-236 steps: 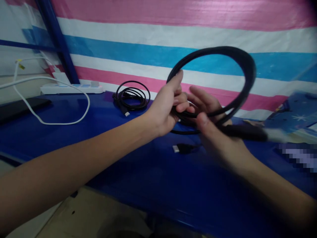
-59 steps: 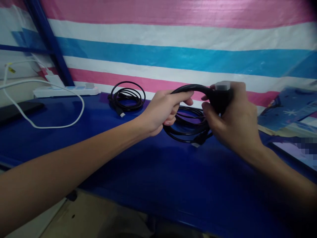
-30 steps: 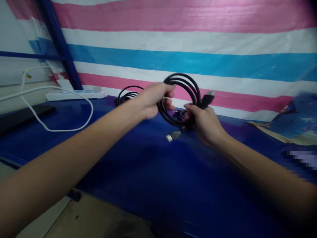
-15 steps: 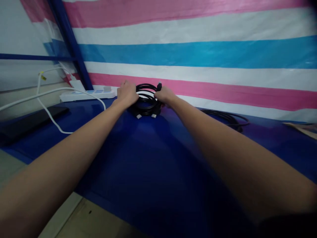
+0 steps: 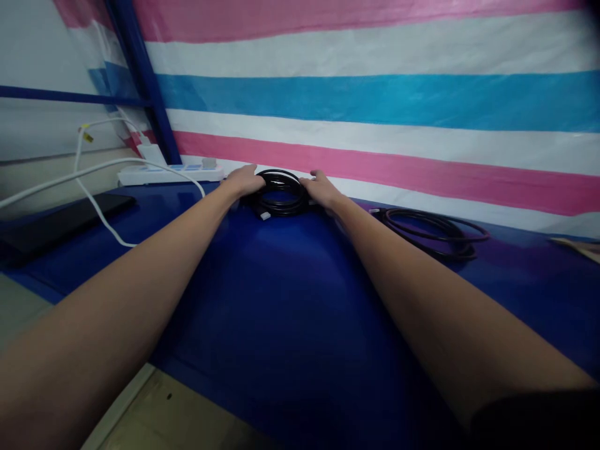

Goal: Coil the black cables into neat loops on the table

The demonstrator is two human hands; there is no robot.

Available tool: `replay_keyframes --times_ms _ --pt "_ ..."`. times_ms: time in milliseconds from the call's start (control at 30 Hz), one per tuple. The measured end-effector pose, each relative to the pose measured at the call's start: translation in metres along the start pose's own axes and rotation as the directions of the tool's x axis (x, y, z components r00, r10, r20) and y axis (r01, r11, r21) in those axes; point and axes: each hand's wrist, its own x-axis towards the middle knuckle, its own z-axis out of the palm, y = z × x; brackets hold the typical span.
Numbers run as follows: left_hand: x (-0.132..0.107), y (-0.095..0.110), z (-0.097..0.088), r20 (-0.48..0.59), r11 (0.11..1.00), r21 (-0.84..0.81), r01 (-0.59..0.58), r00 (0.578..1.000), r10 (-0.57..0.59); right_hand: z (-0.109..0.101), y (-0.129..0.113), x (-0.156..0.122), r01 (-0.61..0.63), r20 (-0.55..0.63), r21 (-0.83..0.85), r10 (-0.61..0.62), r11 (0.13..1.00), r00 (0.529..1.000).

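Lowered since earlier, glossy black cable coils (image 5: 284,210) lie rounded between left hand (image 5: 244,180) and right hand (image 5: 323,189), grip unclear

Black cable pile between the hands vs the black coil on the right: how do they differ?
Hands: the cable pile has the left hand and right hand at its sides; neither holds the right coil.
Spread: the pile looks compact; the right coil fans out loosely.
Shared: both black, looped, on the blue table.
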Motion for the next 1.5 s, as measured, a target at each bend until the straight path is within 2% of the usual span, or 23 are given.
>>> replay_keyframes --times_ms 100,233,333,467,567,667,800,900,933,1033,1100,1167,1267,1333,1433,1500 --pt "-0.01 0.01 -0.004 -0.105 0.999 -0.044 0.016 0.994 -0.021 -0.002 -0.001 -0.003 -0.004 -0.009 0.024 0.005 1.0 1.0" --pt "-0.02 0.023 -0.007 -0.231 0.986 0.007 -0.164 0.959 0.161 -0.003 -0.005 -0.005 0.032 -0.078 0.002 -0.032 0.999 0.996" --pt "-0.021 0.025 -0.005 -0.158 0.956 0.071 -0.286 0.943 0.294 -0.005 -0.009 -0.008 0.077 -0.099 -0.022 -0.078 0.997 0.992" --pt "-0.02 0.02 -0.003 -0.001 0.946 0.129 -0.298 0.954 0.301 -0.011 -0.011 -0.013 0.13 -0.039 -0.052 -0.132 0.99 0.99" --pt "-0.019 0.016 -0.003 0.026 0.943 0.133 -0.304 0.952 0.304 -0.019 -0.015 -0.019 0.178 0.017 -0.128 -0.177 0.976 0.984" --pt "-0.017 0.019 -0.002 -0.015 0.941 0.127 -0.312 0.948 0.317 -0.039 -0.026 -0.032 0.247 0.099 -0.261 -0.229 0.933 0.968" --pt "-0.016 0.026 0.002 -0.091 0.934 0.153 -0.324 0.936 0.34 -0.088 -0.029 -0.065 0.346 0.21 -0.45 -0.279 0.824 0.937" --pt "-0.018 0.029 0.004 -0.135 0.912 0.196 -0.361 0.911 0.39 -0.133 -0.004 -0.093 0.368 0.251 -0.568 -0.271 0.736 0.929" --pt "-0.02 0.029 0.004 -0.16 0.902 0.21 -0.376 0.897 0.411 -0.147 0.009 -0.101 0.37 0.251 -0.655 -0.272 0.659 0.929" --pt "-0.024 0.034 0.003 -0.246 0.861 0.256 -0.439 0.832 0.497 -0.177 0.045 -0.119 0.316 0.21 -0.7 -0.239 0.64 0.948" --pt "-0.027 0.04 0.003 -0.276 0.824 0.291 -0.485 0.783 0.558 -0.187 0.058 -0.129 0.3 0.207 -0.702 -0.218 0.646 0.954" --pt "-0.03 0.046 0.003 -0.28 0.797 0.309 -0.519 0.751 0.598 -0.192 0.062 -0.14 0.287 0.199 -0.697 -0.207 0.657 0.958" --pt "-0.037 0.058 0.003 -0.275 0.781 0.292 -0.552 0.734 0.621 -0.195 0.059 -0.158 0.292 0.205 -0.686 -0.207 0.666 0.956" --pt "-0.045 0.069 0.003 -0.261 0.771 0.26 -0.581 0.726 0.636 -0.197 0.057 -0.171 0.343 0.264 -0.699 -0.22 0.627 0.939" --pt "-0.062 0.092 0.005 -0.223 0.733 0.2 -0.65 0.698 0.68 -0.202 0.048 -0.185 0.424 0.292 -0.737 -0.318 0.526 0.902" --pt "-0.08 0.115 0.01 -0.205 0.724 0.1 -0.683 0.698 0.686 -0.203 0.034 -0.192 0.416 0.199 -0.757 -0.428 0.504 0.882"
